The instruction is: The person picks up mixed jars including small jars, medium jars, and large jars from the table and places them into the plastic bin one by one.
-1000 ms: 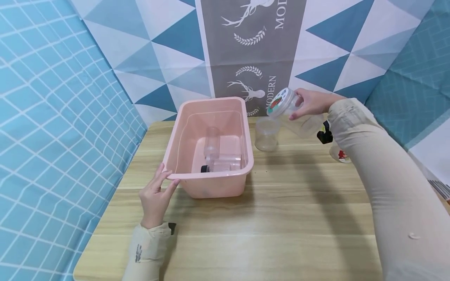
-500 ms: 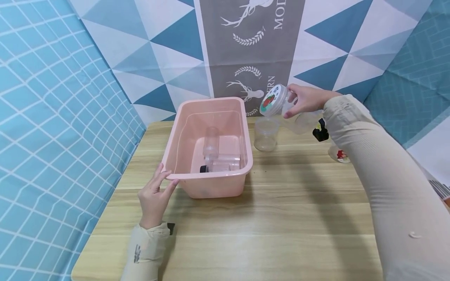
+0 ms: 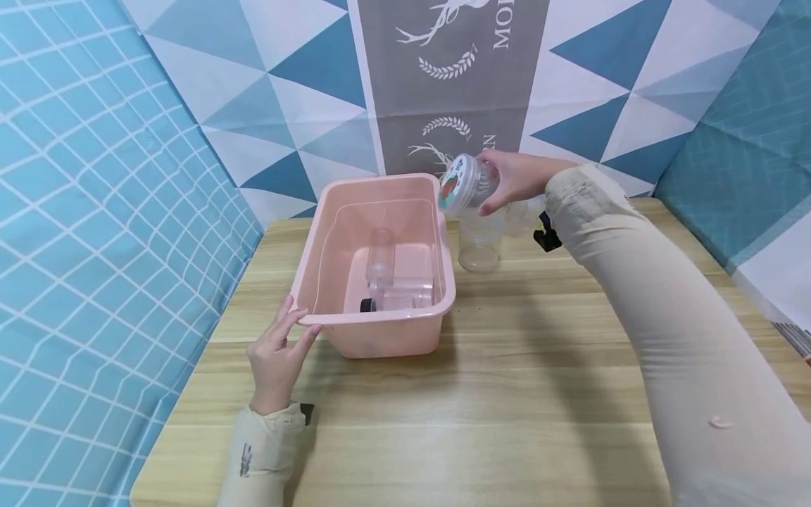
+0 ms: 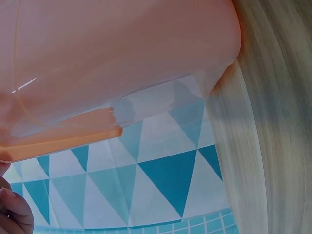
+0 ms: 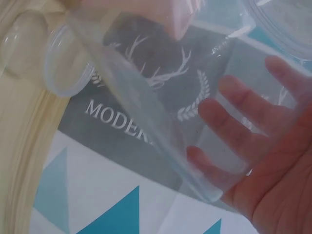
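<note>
My right hand (image 3: 514,179) grips a clear plastic jar (image 3: 467,184) with a white printed lid, held on its side in the air just above the far right corner of the pink tub (image 3: 380,331). In the right wrist view the jar's clear wall (image 5: 161,117) fills the frame with my fingers (image 5: 234,117) curled behind it. My left hand (image 3: 279,352) rests with straight fingers on the tub's near left rim; that rim (image 4: 58,139) shows from below in the left wrist view. Inside the tub lie a clear bottle (image 3: 382,257) and a clear box (image 3: 405,292).
An open clear jar (image 3: 479,245) stands on the wooden table (image 3: 481,394) right of the tub, under my right hand. A patterned blue, white and grey backdrop (image 3: 443,91) closes off the back and both sides. A black wrist strap (image 3: 548,239) shows under my right sleeve.
My right hand has carried the lidded jar leftward, from beyond the standing jar to above the tub's far right corner. The left hand has stayed on the rim.
</note>
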Demonstrator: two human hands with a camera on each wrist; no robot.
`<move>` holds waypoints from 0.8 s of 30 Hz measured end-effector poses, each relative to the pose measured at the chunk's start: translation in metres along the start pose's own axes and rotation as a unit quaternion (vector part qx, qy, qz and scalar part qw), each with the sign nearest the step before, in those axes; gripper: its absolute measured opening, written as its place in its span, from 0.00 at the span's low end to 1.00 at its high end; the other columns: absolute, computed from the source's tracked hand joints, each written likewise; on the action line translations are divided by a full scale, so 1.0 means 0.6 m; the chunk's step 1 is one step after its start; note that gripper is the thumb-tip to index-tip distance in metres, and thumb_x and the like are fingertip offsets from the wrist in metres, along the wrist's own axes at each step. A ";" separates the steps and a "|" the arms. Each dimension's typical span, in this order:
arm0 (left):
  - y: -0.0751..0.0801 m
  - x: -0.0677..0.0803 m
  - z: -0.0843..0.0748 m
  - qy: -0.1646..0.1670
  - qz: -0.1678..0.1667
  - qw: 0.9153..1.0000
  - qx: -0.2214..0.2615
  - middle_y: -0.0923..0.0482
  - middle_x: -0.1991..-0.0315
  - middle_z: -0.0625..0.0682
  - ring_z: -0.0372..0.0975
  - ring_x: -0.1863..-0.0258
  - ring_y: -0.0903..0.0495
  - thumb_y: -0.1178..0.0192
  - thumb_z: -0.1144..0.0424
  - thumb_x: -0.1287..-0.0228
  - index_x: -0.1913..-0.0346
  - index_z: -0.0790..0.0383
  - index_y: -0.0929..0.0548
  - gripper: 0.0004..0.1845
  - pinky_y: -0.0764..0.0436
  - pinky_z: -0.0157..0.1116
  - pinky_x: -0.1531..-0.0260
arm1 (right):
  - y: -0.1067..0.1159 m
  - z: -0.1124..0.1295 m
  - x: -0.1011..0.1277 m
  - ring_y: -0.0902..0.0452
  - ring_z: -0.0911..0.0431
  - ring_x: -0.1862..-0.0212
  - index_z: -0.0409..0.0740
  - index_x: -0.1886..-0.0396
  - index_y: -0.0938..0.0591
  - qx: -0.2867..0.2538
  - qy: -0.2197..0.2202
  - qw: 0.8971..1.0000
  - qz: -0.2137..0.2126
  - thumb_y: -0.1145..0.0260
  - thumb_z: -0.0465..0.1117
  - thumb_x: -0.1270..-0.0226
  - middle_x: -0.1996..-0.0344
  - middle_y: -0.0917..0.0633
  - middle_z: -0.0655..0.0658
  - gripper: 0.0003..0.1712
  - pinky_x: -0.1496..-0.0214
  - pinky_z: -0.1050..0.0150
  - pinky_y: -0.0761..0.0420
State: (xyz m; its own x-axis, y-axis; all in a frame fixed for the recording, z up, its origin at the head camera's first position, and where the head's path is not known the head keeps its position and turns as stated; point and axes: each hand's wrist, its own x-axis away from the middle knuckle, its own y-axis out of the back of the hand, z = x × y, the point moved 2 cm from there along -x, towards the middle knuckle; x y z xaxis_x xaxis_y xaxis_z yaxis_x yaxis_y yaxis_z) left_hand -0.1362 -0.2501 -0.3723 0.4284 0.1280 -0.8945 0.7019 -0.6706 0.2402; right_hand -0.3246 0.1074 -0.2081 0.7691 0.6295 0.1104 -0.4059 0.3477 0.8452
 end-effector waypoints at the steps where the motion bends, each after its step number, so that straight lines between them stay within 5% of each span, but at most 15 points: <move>1: 0.000 0.000 0.000 0.001 0.000 1.000 0.000 0.19 0.60 0.70 0.33 0.48 0.23 0.37 0.41 0.43 0.68 0.73 0.15 0.31 0.47 0.28 0.87 | -0.001 0.004 -0.003 0.33 0.39 0.42 0.28 0.32 0.46 0.002 0.001 1.000 0.001 0.28 0.39 0.49 0.41 0.32 0.29 0.51 0.40 0.45 0.33; 13: 0.000 -0.005 0.001 0.002 0.005 1.000 -0.003 0.19 0.60 0.69 0.30 0.47 0.25 0.37 0.41 0.43 0.68 0.73 0.15 0.31 0.46 0.29 0.86 | -0.011 0.016 -0.020 0.37 0.36 0.38 0.29 0.30 0.48 0.019 -0.004 1.000 0.023 0.28 0.41 0.48 0.38 0.34 0.27 0.52 0.38 0.42 0.35; 20: 0.000 -0.002 0.002 0.003 0.004 1.000 -0.010 0.19 0.58 0.69 0.41 0.49 0.20 0.38 0.41 0.42 0.68 0.73 0.15 0.31 0.45 0.29 0.86 | -0.022 0.012 -0.025 0.34 0.38 0.41 0.30 0.32 0.45 0.013 0.011 1.000 0.017 0.29 0.39 0.49 0.42 0.31 0.28 0.50 0.40 0.44 0.33; 24: -0.001 0.001 0.003 0.002 0.002 1.000 -0.007 0.19 0.59 0.69 0.34 0.47 0.22 0.37 0.41 0.42 0.68 0.73 0.15 0.31 0.45 0.29 0.86 | -0.027 0.008 -0.028 0.33 0.39 0.44 0.29 0.33 0.43 0.013 0.025 1.000 0.004 0.29 0.38 0.50 0.45 0.30 0.28 0.48 0.41 0.45 0.33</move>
State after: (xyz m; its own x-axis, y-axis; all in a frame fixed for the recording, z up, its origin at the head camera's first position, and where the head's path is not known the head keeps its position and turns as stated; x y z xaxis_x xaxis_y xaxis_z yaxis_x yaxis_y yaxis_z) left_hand -0.1375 -0.2508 -0.3734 0.4339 0.1290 -0.8917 0.7078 -0.6612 0.2488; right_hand -0.3284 0.0877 -0.2211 0.7404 0.6660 0.0913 -0.3979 0.3248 0.8580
